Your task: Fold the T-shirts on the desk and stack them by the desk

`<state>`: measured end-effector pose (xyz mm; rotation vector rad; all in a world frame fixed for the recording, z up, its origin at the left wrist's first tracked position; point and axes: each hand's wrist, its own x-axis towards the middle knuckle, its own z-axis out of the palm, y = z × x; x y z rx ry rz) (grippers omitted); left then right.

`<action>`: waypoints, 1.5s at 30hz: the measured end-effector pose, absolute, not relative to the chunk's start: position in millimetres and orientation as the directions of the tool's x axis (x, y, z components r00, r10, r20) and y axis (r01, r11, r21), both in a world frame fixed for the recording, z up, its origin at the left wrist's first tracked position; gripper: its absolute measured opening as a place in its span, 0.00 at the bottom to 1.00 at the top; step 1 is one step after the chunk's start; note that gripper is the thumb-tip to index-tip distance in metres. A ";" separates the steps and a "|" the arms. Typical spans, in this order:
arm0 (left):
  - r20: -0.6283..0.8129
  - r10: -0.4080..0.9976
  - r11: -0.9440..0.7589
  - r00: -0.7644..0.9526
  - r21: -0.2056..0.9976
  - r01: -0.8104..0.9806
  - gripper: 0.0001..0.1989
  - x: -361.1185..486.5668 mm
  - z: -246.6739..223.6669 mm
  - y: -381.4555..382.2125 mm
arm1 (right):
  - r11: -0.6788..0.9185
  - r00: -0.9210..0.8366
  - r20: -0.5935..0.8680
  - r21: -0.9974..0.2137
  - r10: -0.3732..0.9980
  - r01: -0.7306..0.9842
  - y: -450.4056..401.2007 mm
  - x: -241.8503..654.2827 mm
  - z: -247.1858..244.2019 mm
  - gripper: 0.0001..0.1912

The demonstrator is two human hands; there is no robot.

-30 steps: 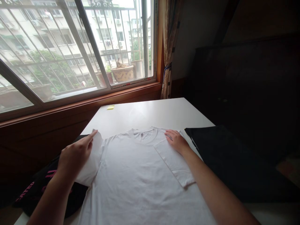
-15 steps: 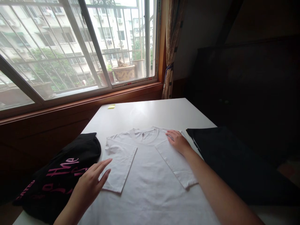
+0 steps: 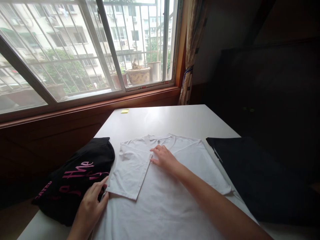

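A white short-sleeved T-shirt [image 3: 160, 203] lies spread in front of me, its collar at the far end. Its left sleeve lies folded inward across the front. At that sleeve's lower outer corner, by the shirt's left edge, the thumb and fingers of my left hand [image 3: 90, 201] close on the fabric. My right hand [image 3: 165, 159] reaches across the chest and pinches the sleeve's upper inner corner below the collar. My right forearm hides part of the shirt's right side.
A black garment with pink lettering [image 3: 75, 173] lies left of the shirt. Dark folded cloth [image 3: 240, 166] lies on the right. The white table [image 3: 180, 118] carries a yellow sticky note [image 3: 124, 111] near its far left corner. Beyond are a barred window [image 3: 105, 50] and a curtain [image 3: 188, 66].
My right hand has moved left from the right shoulder to the left sleeve's inner corner. My left hand has lowered to the shirt's left edge and closed on the fabric. The view has shifted slightly.
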<state>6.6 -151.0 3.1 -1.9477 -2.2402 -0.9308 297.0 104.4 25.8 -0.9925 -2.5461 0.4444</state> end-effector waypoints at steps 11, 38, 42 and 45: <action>0.411 0.880 0.035 -0.238 0.444 0.895 0.17 11.5 5.9 -155.4 | 0.457 -0.626 -0.069 -0.622 0.777 0.636 111.3 264.1 33.1 0.08; 0.474 0.869 0.029 -0.144 0.241 0.970 0.23 15.3 -10.6 -171.8 | 0.861 -0.864 0.202 -0.338 0.462 0.382 98.0 119.5 -4.1 0.35; 0.481 0.867 0.020 -0.133 0.232 0.972 0.23 16.6 -7.9 -170.0 | 0.862 -0.851 0.230 -0.323 0.472 0.391 105.9 111.2 -7.1 0.31; 0.482 0.868 0.001 -0.116 0.232 0.973 0.21 16.7 -6.7 -168.9 | 0.864 -0.846 0.250 -0.320 0.472 0.388 107.7 109.1 -7.6 0.30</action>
